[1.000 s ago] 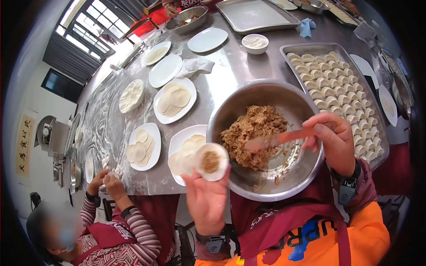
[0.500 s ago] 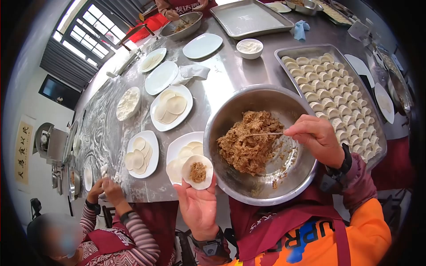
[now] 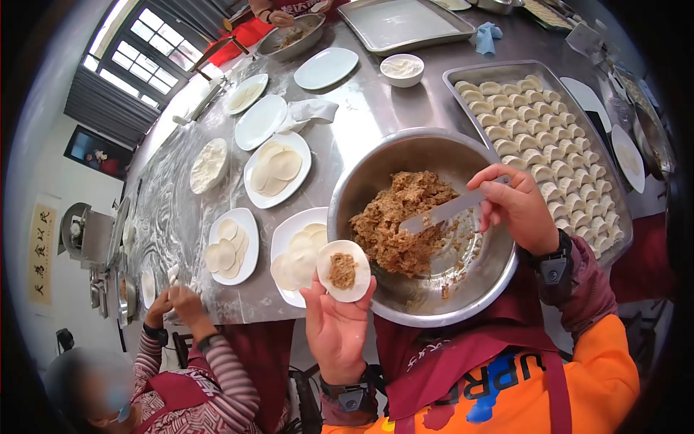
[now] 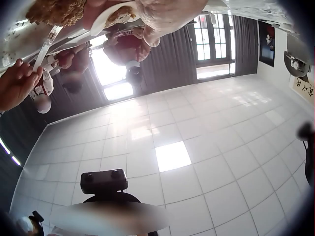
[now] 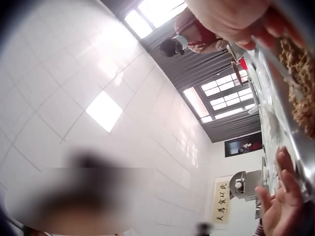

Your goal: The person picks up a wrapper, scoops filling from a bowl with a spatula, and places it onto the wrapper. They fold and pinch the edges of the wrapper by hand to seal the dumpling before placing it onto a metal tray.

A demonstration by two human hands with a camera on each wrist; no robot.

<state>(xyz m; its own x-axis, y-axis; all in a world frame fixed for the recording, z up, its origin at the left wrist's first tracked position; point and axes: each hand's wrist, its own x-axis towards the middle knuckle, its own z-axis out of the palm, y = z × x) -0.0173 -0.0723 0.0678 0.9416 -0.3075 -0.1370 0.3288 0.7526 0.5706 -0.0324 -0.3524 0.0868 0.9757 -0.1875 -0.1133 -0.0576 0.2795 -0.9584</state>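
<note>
My left hand (image 3: 338, 336) holds a round dumpling wrapper (image 3: 344, 270) at the bowl's left rim, its thumb and fingers at the wrapper's edges. A patch of brown filling (image 3: 342, 270) lies in the wrapper's middle. My right hand (image 3: 515, 206) pinches one end of a flat filling spatula (image 3: 452, 210) over the large steel bowl (image 3: 463, 318). The blade's tip lies against the mound of minced filling (image 3: 401, 224). In the left wrist view, the wrapper (image 4: 106, 17) shows edge-on beside the fingers, with the spatula (image 4: 47, 46) to its left.
A plate of wrappers (image 3: 293, 257) sits left of the bowl, with more plates beyond. A tray of folded dumplings (image 3: 553, 155) stands to the right. A bowl of flour (image 3: 402, 69) is farther back. Another person's hands (image 3: 177, 304) work dough at the left.
The spatula has turned from edge-on to flat-side up over the filling. My left hand has shifted up and right with the wrapper, whose filling looks flatter than half a second ago.
</note>
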